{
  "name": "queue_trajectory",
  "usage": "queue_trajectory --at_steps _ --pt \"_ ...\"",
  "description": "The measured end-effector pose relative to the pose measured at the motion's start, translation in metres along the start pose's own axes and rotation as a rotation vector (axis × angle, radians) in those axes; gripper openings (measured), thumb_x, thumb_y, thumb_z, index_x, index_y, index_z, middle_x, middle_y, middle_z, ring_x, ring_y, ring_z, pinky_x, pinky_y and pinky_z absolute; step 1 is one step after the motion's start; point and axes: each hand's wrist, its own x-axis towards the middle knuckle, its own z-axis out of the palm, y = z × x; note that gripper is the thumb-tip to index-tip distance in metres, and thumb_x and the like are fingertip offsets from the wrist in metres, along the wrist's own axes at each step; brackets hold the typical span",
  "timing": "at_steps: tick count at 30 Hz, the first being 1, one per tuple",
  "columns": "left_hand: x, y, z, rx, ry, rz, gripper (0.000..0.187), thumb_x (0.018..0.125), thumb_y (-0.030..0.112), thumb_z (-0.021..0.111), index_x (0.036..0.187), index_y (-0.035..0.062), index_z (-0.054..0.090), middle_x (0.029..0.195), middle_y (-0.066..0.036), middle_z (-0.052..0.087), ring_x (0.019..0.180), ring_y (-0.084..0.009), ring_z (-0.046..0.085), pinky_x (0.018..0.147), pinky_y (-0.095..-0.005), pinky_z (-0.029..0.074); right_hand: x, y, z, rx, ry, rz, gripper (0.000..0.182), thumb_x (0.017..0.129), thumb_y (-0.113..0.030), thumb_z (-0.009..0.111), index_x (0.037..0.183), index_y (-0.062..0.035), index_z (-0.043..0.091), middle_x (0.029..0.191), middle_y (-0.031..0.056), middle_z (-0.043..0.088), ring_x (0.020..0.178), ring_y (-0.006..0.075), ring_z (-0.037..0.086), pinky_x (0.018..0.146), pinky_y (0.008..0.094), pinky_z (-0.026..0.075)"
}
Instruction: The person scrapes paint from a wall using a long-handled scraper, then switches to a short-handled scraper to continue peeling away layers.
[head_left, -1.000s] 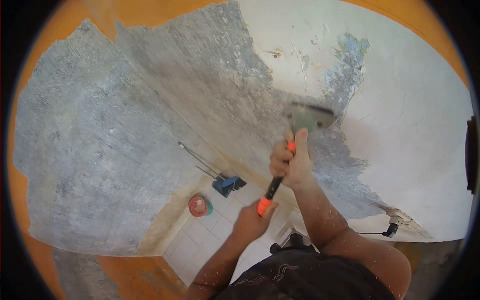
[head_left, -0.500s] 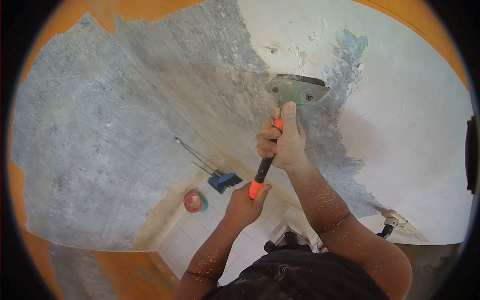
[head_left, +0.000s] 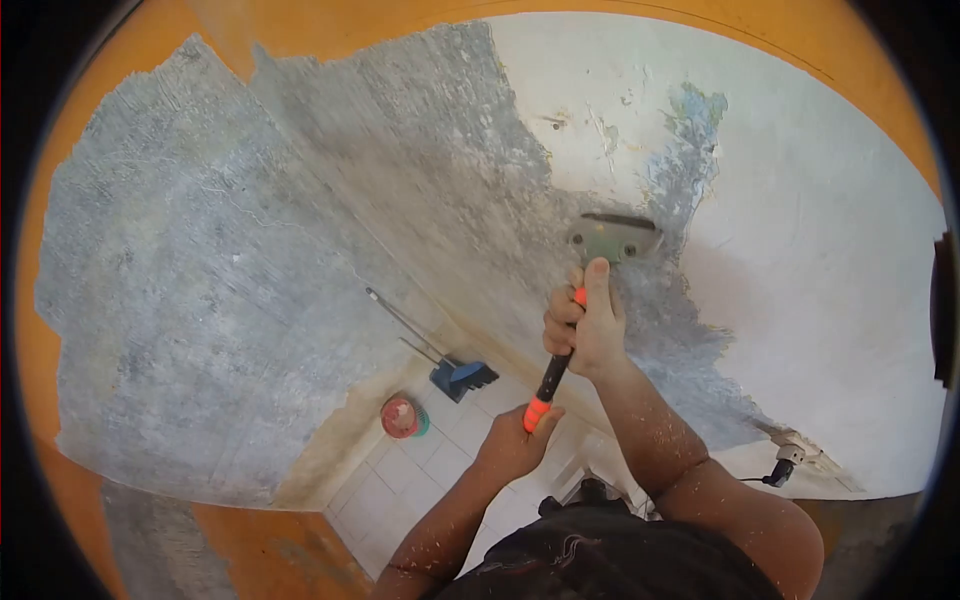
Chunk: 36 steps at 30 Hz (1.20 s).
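Both my hands grip a long-handled wall scraper [head_left: 553, 378], black with orange bands. My right hand [head_left: 588, 325] wraps the upper handle, its thumb pressed up just below the scraper head. Lower down, my left hand [head_left: 513, 443] closes round the orange end of the handle. The wide head, a dull green plate with two screws and a dark blade, lies over the wall [head_left: 450, 130] near the edge of the remaining white paint [head_left: 800, 220]. Bare grey plaster spreads to the left of it. Pale flakes and dust cling to my forearms.
Below on the tiled floor [head_left: 395, 475] stand a blue dustpan and brush [head_left: 462, 378] with long handles, close to the wall's foot. Beside them is a red and green basket [head_left: 402, 415]. A socket with a black plug [head_left: 787, 462] sits low on the right wall.
The scraper and both hands have moved down and slightly right, the head sliding from the white paint's lower edge onto grey plaster. The view has shifted slightly. Both hands keep their grip.
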Motion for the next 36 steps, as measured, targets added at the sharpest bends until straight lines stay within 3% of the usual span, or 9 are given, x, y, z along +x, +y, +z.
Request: queue_trajectory --at_steps 2,8,10,12,14,17,29,32,36 --pt "0.012 0.007 -0.006 0.018 -0.062 -0.091 0.041 0.087 0.038 0.06 0.082 -0.0025 0.058 0.062 -0.017 0.057 0.056 -0.0263 0.054 0.057 -0.0362 0.044 0.013 -0.004 0.006 0.016 -0.041 -0.001 0.043 0.09 -0.062 0.034 0.077 -0.0206 0.036 0.051 -0.0071 0.027 0.037 0.0058 0.023 0.034 0.0232 0.02" --pt "-0.005 0.006 -0.005 0.099 -0.05 -0.051 0.041 0.087 0.039 0.059 0.084 -0.0025 0.06 0.063 -0.017 0.057 0.056 -0.0249 0.055 0.057 -0.0357 0.044 0.001 0.005 0.004 0.036 0.074 -0.023 0.042 0.09 -0.06 0.036 0.077 -0.0203 0.036 0.051 -0.0068 0.027 0.036 0.0055 0.022 0.034 0.0233 0.019" --pt "0.0 -0.006 0.009 0.029 0.047 0.026 0.034 0.089 0.032 0.056 0.076 0.0007 0.056 0.057 -0.01 0.052 0.055 -0.0157 0.053 0.054 -0.0341 0.042 0.011 -0.002 0.009 -0.022 0.034 0.014 0.043 0.09 -0.061 0.035 0.076 -0.0202 0.036 0.05 -0.0069 0.026 0.036 0.0057 0.022 0.033 0.0231 0.019" --pt "0.017 0.004 -0.006 -0.036 -0.046 -0.092 0.034 0.089 0.032 0.056 0.076 0.0009 0.057 0.057 -0.007 0.053 0.053 -0.0159 0.052 0.053 -0.0337 0.042 0.024 -0.009 0.026 -0.075 -0.005 -0.047 0.042 0.091 -0.06 0.033 0.076 -0.0201 0.036 0.049 -0.0072 0.025 0.035 0.0057 0.021 0.032 0.023 0.018" --pt "0.019 -0.001 -0.007 -0.026 -0.013 -0.029 0.033 0.09 0.032 0.055 0.076 0.0015 0.057 0.055 -0.006 0.052 0.052 -0.0149 0.051 0.051 -0.033 0.041 0.024 -0.008 0.024 -0.055 0.009 -0.048 0.042 0.091 -0.059 0.034 0.075 -0.0201 0.036 0.049 -0.007 0.025 0.034 0.0058 0.021 0.032 0.0234 0.018" --pt "-0.001 0.003 0.001 0.011 -0.047 -0.114 0.044 0.088 0.039 0.058 0.076 -0.0035 0.056 0.059 -0.016 0.054 0.054 -0.0222 0.049 0.055 -0.036 0.043 0.006 -0.001 0.011 -0.042 0.038 -0.02 0.042 0.091 -0.059 0.034 0.075 -0.02 0.036 0.049 -0.0068 0.026 0.035 0.0058 0.021 0.032 0.0241 0.019" --pt "0.002 0.001 0.006 -0.02 0.018 -0.04 0.044 0.088 0.039 0.059 0.077 -0.0035 0.057 0.059 -0.013 0.055 0.055 -0.0207 0.051 0.055 -0.0361 0.043 0.025 -0.005 0.019 -0.058 0.026 0.001 0.042 0.092 -0.056 0.037 0.073 -0.0183 0.033 0.05 -0.0053 0.027 0.036 0.0066 0.024 0.033 0.0248 0.021" --pt "0.023 0.014 -0.021 -0.025 -0.029 -0.178 0.046 0.087 0.041 0.059 0.077 -0.0035 0.057 0.06 -0.015 0.056 0.056 -0.0244 0.053 0.056 -0.0376 0.043 0.034 -0.008 0.033 -0.094 -0.023 -0.047 0.042 0.091 -0.058 0.036 0.074 -0.02 0.035 0.05 -0.0068 0.025 0.035 0.0059 0.022 0.033 0.0239 0.02" --pt "0.005 -0.002 -0.005 0.023 0.0 -0.104 0.048 0.087 0.043 0.058 0.076 -0.0037 0.057 0.058 -0.017 0.053 0.053 -0.0232 0.049 0.055 -0.0375 0.043 0.022 0.001 0.019 -0.001 0.03 0.001 0.043 0.091 -0.058 0.036 0.072 -0.0187 0.034 0.05 -0.007 0.027 0.036 0.0057 0.023 0.033 0.024 0.021"
